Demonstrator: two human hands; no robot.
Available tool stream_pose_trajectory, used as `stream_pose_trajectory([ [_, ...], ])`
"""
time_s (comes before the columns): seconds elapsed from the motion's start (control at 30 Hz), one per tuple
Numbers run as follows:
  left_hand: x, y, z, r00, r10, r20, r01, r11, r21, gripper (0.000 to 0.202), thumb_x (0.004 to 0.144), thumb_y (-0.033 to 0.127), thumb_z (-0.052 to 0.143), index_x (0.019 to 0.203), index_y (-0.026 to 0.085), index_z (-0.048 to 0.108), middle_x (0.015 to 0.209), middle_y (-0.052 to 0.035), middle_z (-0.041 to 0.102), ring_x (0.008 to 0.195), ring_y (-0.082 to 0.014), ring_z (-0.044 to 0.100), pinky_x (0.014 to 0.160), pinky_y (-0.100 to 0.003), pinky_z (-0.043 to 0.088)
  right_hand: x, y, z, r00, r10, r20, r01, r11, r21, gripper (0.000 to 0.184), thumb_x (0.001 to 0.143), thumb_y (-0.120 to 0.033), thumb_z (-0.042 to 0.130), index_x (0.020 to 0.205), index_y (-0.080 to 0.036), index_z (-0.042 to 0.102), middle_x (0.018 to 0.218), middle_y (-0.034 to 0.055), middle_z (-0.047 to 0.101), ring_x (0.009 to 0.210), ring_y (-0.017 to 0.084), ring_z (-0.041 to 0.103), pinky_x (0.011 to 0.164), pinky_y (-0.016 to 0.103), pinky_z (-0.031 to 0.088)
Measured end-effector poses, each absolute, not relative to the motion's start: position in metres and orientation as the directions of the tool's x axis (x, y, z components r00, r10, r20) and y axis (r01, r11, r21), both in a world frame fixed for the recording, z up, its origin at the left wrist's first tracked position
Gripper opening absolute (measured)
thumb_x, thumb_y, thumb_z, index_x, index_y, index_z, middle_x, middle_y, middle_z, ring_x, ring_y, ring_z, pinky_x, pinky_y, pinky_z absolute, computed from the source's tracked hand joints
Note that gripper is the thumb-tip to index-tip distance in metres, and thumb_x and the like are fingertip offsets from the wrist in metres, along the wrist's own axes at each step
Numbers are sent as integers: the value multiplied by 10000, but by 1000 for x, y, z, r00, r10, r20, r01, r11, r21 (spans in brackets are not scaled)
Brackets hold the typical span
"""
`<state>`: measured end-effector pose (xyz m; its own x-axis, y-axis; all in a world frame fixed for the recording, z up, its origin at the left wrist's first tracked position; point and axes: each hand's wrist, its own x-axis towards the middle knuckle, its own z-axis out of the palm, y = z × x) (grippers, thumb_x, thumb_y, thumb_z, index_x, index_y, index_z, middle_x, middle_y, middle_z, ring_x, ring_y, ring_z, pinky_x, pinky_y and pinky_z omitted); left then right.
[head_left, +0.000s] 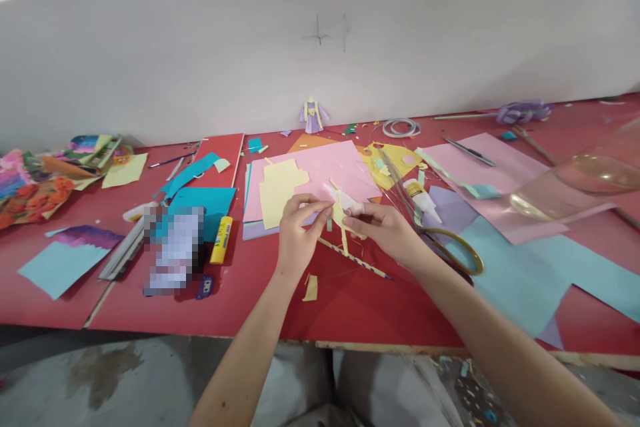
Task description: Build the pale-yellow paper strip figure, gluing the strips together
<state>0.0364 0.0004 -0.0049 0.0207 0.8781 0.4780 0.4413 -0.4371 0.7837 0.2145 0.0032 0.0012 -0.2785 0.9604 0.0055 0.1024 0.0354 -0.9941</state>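
Two hands meet mid-table; the left hand [295, 230] and right hand [385, 227] each pinch one paper cutout [341, 219] between them, just above the table [350, 310]; it is pale yellow, narrow, with thin strips hanging; one striped stick [356, 259] lies at its 6 o'clock; one glue bottle [423, 199] at 2 o'clock; one glue stick [221, 240] at 9 o'clock; red tabletop under coloured sheets; white wall [200, 47] behind.
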Motion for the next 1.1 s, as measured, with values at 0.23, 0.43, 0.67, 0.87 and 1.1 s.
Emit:
stream_pose_trajectory([
  [0.23, 35, 2, -6, 114, 715, 690, 598, -604, 527, 169, 879, 187, 597, 987, 242, 714, 886, -41, 707, 992, -214, 547, 889, -393, 491, 215, 4, 1, -285, 958, 14, 129, 53, -990, 290, 767, -469, 672, 787, -180, 666, 700, 3, 563, 628, 129, 494, 620, 275, 422],
  [0.43, 34, 2, -4, 132, 787, 603, 543, -566, 620, 140, 889, 212, 587, 979, 230, 693, 973, -40, 715, 1030, -211, 577, 907, -399, 496, 218, 4, 1, -289, 957, 8, 123, 45, -991, 318, 773, -495, 658, 799, -178, 652, 704, 0, 554, 622, 125, 485, 621, 274, 419],
  [0.67, 35, 1, -4, 179, 886, 429, 358, -464, 810, 168, 914, 274, 549, 1037, 217, 648, 1040, -58, 644, 932, -151, 636, 806, -285, 547, 219, 5, 5, -314, 949, 1, 133, 46, -990, 305, 776, -485, 659, 808, -182, 654, 674, -14, 538, 605, 119, 478, 619, 269, 407],
  [0.87, 38, 1, -7, 170, 917, 360, 302, -397, 867, 188, 923, 315, 530, 1039, 209, 633, 1030, -67, 641, 930, -153, 631, 760, -262, 560, 220, 7, -3, -330, 944, 22, 159, 79, -984, 302, 784, -488, 654, 809, -187, 662, 665, -13, 531, 619, 127, 480, 613, 266, 405],
  [1.1, 39, 1, -10, 163, 924, 346, 306, -380, 873, 178, 916, 323, 541, 1016, 205, 627, 972, -60, 639, 837, -145, 637, 717, -259, 552, 219, 8, -6, -361, 932, 37, 128, 89, -988, 248, 796, -436, 660, 800, -188, 668, 670, -21, 528, 624, 118, 475, 609, 256, 394],
])
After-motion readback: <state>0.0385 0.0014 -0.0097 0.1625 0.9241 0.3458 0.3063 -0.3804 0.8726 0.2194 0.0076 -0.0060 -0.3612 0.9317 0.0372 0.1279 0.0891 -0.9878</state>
